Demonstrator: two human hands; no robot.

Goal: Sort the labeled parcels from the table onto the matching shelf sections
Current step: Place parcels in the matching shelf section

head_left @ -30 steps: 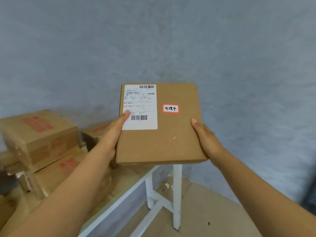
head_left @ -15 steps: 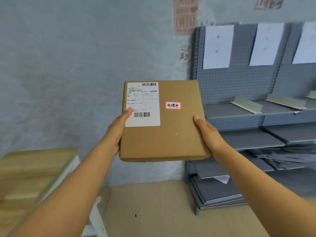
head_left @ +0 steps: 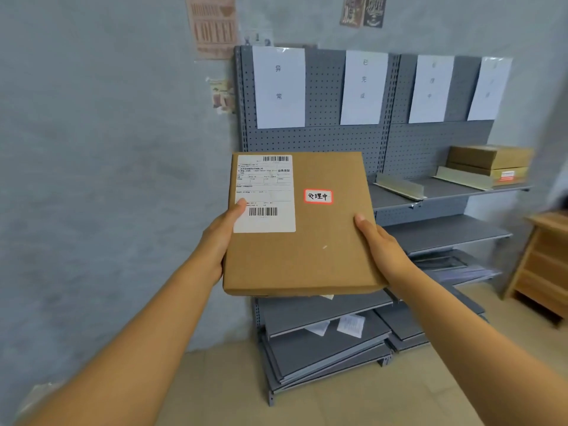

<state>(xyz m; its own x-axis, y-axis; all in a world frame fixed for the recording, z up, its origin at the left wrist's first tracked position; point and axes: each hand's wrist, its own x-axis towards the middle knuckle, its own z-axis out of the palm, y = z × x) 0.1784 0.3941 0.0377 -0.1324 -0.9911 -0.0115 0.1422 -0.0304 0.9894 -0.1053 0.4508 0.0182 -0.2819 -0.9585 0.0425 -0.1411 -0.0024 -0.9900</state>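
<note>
we see one flat parcel (head_left: 302, 241) held up in front of the grey shelf unit (head_left: 430, 192). our left hand (head_left: 219, 238) grasps its left edge, our right hand (head_left: 382, 250) its right edge. four paper signs hang above; two boxes (head_left: 488, 164) sit far right.

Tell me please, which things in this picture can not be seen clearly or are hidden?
- Head view: small print on the shipping label, too small.
- Fourth paper sign on the shelf back, characters faint and blurred.
- Fingers of the left hand and right hand, hidden under the parcel.
- Top shelf's left part, hidden behind the parcel.
</note>
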